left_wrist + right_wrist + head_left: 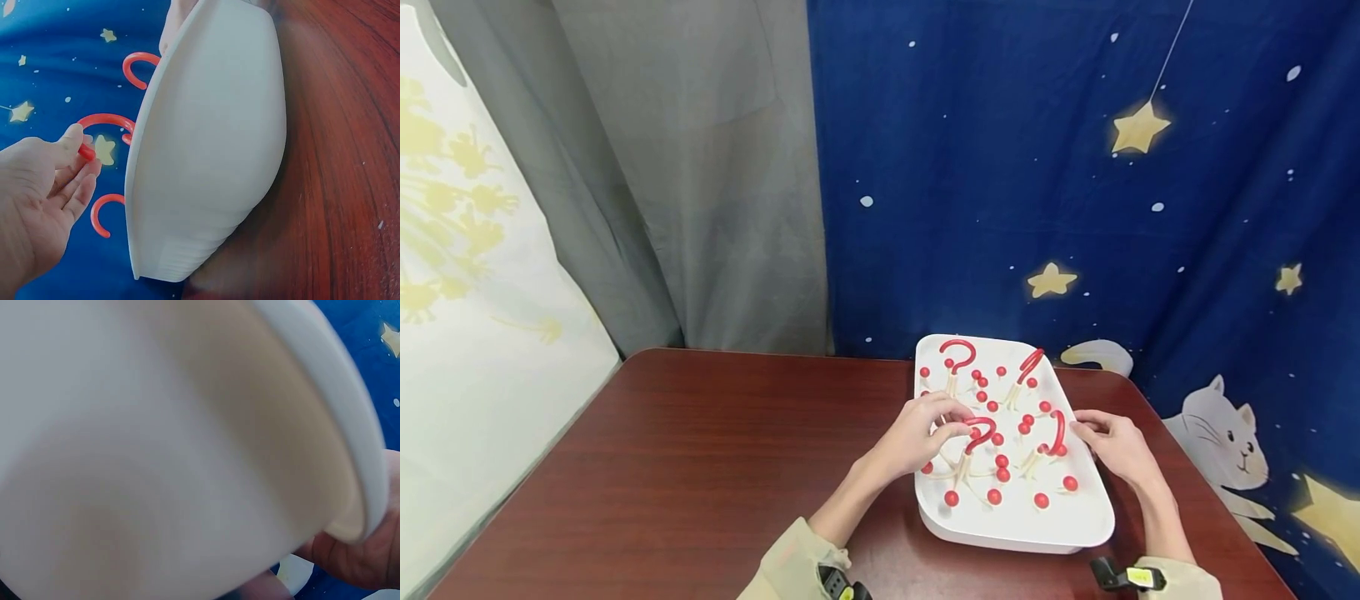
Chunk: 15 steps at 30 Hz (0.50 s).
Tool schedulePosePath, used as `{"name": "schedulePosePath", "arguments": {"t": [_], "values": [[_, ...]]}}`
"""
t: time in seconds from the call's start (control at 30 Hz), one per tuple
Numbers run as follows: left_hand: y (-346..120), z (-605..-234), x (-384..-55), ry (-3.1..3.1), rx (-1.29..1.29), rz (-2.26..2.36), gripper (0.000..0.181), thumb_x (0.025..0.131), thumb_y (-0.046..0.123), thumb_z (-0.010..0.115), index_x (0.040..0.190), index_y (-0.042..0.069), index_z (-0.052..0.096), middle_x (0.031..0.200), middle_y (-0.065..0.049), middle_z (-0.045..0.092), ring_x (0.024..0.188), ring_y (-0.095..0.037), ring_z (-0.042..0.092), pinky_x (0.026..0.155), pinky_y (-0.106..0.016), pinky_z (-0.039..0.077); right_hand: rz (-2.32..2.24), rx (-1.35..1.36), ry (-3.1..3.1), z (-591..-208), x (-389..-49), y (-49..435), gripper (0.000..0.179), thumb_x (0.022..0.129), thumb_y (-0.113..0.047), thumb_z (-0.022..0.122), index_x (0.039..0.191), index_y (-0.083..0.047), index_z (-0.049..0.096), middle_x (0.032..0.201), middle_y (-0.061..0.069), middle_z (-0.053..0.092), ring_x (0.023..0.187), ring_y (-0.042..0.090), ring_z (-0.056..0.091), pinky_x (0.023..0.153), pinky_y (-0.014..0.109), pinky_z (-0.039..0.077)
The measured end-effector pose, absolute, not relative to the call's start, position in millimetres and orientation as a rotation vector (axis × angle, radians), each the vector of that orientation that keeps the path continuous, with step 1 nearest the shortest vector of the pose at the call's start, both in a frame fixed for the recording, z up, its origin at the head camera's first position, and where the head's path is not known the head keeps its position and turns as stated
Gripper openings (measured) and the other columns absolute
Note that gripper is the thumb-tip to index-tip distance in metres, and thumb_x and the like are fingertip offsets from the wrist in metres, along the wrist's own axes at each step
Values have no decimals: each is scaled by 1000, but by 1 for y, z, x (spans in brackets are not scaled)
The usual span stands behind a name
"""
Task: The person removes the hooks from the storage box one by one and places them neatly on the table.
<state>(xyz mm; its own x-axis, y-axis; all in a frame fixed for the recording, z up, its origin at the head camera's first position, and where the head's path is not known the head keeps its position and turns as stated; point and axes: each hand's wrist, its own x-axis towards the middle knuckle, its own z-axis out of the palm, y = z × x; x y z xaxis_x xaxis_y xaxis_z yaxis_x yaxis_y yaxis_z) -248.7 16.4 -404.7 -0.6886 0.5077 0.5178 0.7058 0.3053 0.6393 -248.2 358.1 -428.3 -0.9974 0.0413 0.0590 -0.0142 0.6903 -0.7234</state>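
Fingers (952,408) of our left hand (917,433) pinch the red hook (989,427) of the front-left head massager (962,472); we likely grab there because it stands proud of the rim. White tub (992,536) is toward the worktop's (737,467) right edge, four massagers inside. Cream legs splayed, red balls at the tips, probably what keeps the hooks up. Our right hand (1122,448) grips the tub's right rim, fingers and thumb bent at the lip, presumably to steady it.

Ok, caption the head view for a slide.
Left hand pinches a red hook above a white tray with red balls; right hand holds the tray's edge.
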Motion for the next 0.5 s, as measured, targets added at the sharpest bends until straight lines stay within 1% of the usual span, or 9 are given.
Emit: {"name": "schedulePosePath", "arguments": {"t": [0.07,0.33,0.5], "values": [[17,-404,-249,-2355,-1115,-1315,14,93,9,73,107,6,75,94,-2,70,83,-9,60,77,-22,51,1221,-31,-2820,-428,-248,358,43,103,-24,60,131,8,59,107,23,71,81,22,67,72,30,57],[22,-398,-246,-2375,-1071,-1300,10,92,8,74,102,6,75,88,-1,68,79,-8,57,77,-21,50,1247,-49,-2820,-430,-249,359,43,103,-24,59,132,8,58,109,23,70,81,22,67,70,27,56],[22,-393,-246,-2350,-1041,-1333,9,92,8,74,100,6,76,87,0,67,77,-8,57,73,-22,51,1271,-45,-2814,-430,-249,359,43,103,-23,58,133,8,57,108,21,71,81,22,67,69,25,56]]}}
